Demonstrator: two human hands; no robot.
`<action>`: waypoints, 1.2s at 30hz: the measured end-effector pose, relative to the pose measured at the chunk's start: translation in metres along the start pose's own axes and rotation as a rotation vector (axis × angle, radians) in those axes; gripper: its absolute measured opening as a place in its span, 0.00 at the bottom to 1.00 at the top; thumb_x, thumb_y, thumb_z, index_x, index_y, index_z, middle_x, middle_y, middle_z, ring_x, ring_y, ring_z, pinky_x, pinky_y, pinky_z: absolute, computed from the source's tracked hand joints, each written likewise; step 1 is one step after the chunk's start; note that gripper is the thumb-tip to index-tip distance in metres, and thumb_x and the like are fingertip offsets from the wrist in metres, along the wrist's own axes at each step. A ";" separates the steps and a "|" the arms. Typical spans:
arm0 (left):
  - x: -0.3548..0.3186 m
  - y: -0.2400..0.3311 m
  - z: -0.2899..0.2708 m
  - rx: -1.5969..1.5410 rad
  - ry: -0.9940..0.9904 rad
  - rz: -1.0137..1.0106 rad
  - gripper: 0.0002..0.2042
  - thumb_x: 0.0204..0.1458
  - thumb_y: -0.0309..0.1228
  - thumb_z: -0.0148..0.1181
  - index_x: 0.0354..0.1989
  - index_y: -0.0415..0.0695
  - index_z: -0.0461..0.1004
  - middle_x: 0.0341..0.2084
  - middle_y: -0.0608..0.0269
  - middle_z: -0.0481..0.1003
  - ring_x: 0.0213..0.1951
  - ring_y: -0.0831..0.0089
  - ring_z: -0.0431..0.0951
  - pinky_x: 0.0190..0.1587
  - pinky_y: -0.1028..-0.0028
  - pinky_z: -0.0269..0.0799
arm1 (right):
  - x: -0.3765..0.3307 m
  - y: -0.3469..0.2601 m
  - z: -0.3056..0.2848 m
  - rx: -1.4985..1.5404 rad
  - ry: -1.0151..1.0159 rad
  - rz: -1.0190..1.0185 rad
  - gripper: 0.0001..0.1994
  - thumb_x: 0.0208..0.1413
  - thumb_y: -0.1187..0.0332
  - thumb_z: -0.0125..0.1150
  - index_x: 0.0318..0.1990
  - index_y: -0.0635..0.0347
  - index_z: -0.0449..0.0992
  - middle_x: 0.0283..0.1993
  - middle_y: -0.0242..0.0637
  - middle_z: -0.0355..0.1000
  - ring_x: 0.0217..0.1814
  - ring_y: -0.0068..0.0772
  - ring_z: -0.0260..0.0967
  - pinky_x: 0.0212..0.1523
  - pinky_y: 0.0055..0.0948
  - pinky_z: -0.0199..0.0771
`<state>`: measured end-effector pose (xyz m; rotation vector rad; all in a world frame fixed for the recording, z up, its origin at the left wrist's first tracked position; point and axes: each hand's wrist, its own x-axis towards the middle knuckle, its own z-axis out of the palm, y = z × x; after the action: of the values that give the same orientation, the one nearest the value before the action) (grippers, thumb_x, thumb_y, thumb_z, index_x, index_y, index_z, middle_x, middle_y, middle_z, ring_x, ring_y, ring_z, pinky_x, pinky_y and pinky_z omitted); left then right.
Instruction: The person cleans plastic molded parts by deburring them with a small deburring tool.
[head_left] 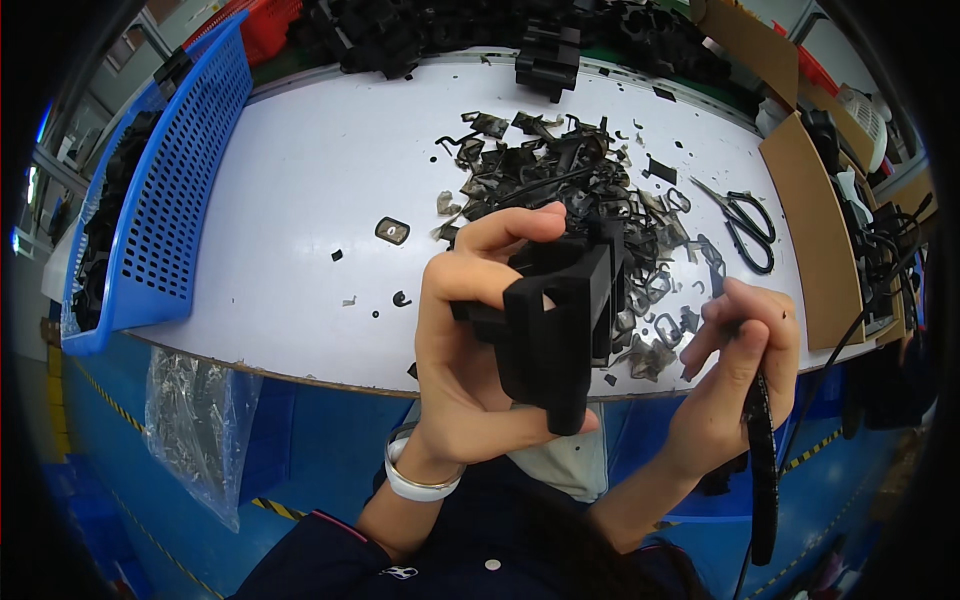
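Note:
My left hand (455, 330) is closed around a black moulded plastic part (545, 345), lifted over the near edge of the white table. Its thumb presses the part's lower end and the fingers wrap over the top. To the right, my right hand (735, 375) has its fingers curled round a slim black stick-like tool (763, 480), which hangs down past the wrist. What kind of tool it is, I cannot make out; its working end is hidden by the fingers. The two hands are apart. Behind the part lies a heap of black and translucent plastic scraps (540, 170).
Black-handled scissors (748, 230) lie at the right beside a cardboard box (815, 230) of black parts and cables. A blue perforated basket (185, 190) stands at the left. A small oval plate (392, 230) rests on the white table (300, 180). More black parts (548, 60) line the back.

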<state>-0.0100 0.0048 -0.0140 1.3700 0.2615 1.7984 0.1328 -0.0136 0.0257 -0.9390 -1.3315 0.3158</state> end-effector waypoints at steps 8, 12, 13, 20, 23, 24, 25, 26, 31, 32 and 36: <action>0.001 0.020 0.013 -0.214 0.260 -0.305 0.43 0.26 0.35 0.69 0.51 0.39 0.49 0.48 0.47 0.57 0.51 0.57 0.62 0.51 0.64 0.61 | -0.001 -0.002 0.006 -0.131 -0.068 0.010 0.11 0.38 0.86 0.57 0.32 0.65 0.73 0.26 0.35 0.65 0.24 0.20 0.59 0.21 0.15 0.56; 0.002 0.018 0.014 -0.212 0.270 -0.277 0.46 0.28 0.38 0.69 0.55 0.41 0.44 0.46 0.48 0.59 0.49 0.58 0.65 0.50 0.64 0.64 | -0.002 -0.003 0.007 -0.085 -0.099 0.024 0.06 0.44 0.80 0.56 0.33 0.65 0.73 0.29 0.39 0.68 0.20 0.18 0.58 0.19 0.14 0.57; 0.002 0.019 0.014 -0.207 0.272 -0.274 0.46 0.28 0.38 0.69 0.55 0.41 0.44 0.46 0.48 0.59 0.49 0.58 0.65 0.50 0.64 0.64 | -0.002 -0.003 0.008 -0.043 -0.085 0.006 0.05 0.48 0.76 0.54 0.33 0.66 0.73 0.31 0.40 0.69 0.19 0.18 0.58 0.18 0.13 0.57; 0.001 0.016 0.010 -0.250 0.184 -0.252 0.37 0.34 0.32 0.60 0.53 0.43 0.44 0.41 0.44 0.62 0.45 0.59 0.67 0.47 0.64 0.66 | 0.003 0.002 0.005 -0.347 -0.155 -0.105 0.27 0.59 0.51 0.29 0.35 0.68 0.69 0.42 0.48 0.68 0.35 0.30 0.66 0.38 0.24 0.67; 0.002 0.013 0.006 -0.335 0.157 -0.230 0.28 0.32 0.31 0.60 0.44 0.45 0.54 0.45 0.38 0.60 0.47 0.55 0.65 0.49 0.62 0.64 | 0.003 0.007 0.006 -0.307 -0.156 -0.120 0.27 0.59 0.51 0.29 0.35 0.68 0.69 0.41 0.49 0.69 0.40 0.36 0.66 0.46 0.29 0.65; 0.004 0.014 0.005 -0.358 0.161 -0.251 0.26 0.31 0.31 0.60 0.42 0.45 0.57 0.47 0.37 0.60 0.48 0.54 0.64 0.49 0.61 0.64 | 0.003 0.007 0.005 -0.247 -0.146 -0.113 0.26 0.59 0.52 0.29 0.31 0.67 0.69 0.36 0.46 0.69 0.40 0.37 0.66 0.49 0.34 0.61; 0.004 0.014 0.004 -0.393 0.172 -0.264 0.24 0.30 0.31 0.60 0.39 0.46 0.59 0.48 0.36 0.59 0.51 0.51 0.61 0.51 0.61 0.61 | 0.002 0.007 0.005 -0.187 -0.136 -0.106 0.26 0.59 0.53 0.29 0.27 0.66 0.69 0.30 0.43 0.70 0.39 0.39 0.67 0.51 0.39 0.58; 0.005 0.015 0.006 -0.434 0.212 -0.258 0.29 0.30 0.31 0.61 0.45 0.44 0.58 0.49 0.38 0.59 0.53 0.51 0.59 0.53 0.60 0.59 | 0.002 0.006 0.004 -0.126 -0.127 -0.099 0.26 0.60 0.54 0.30 0.22 0.65 0.70 0.24 0.41 0.70 0.39 0.40 0.67 0.54 0.44 0.54; 0.006 0.014 0.004 -0.338 0.215 -0.209 0.47 0.31 0.31 0.62 0.61 0.43 0.38 0.44 0.45 0.62 0.47 0.55 0.65 0.48 0.61 0.66 | -0.005 0.001 0.011 -0.060 0.133 -0.029 0.07 0.53 0.75 0.48 0.26 0.66 0.70 0.22 0.31 0.64 0.18 0.11 0.46 0.18 0.11 0.40; 0.006 0.015 0.002 -0.315 0.155 -0.185 0.47 0.32 0.30 0.61 0.61 0.43 0.35 0.43 0.45 0.63 0.45 0.55 0.67 0.46 0.61 0.68 | -0.004 0.001 0.010 -0.059 0.133 -0.030 0.07 0.53 0.75 0.48 0.26 0.66 0.70 0.22 0.31 0.64 0.18 0.11 0.46 0.18 0.11 0.40; 0.002 0.017 0.004 -0.637 0.126 -0.291 0.45 0.41 0.40 0.57 0.59 0.36 0.30 0.39 0.49 0.64 0.44 0.44 0.67 0.42 0.55 0.71 | -0.002 0.001 0.006 -0.234 0.011 -0.092 0.05 0.51 0.76 0.49 0.32 0.66 0.71 0.26 0.32 0.64 0.19 0.13 0.50 0.19 0.11 0.46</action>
<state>-0.0149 -0.0061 -0.0006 0.7303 -0.0503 1.5368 0.1266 -0.0117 0.0234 -1.0675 -1.4171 0.0844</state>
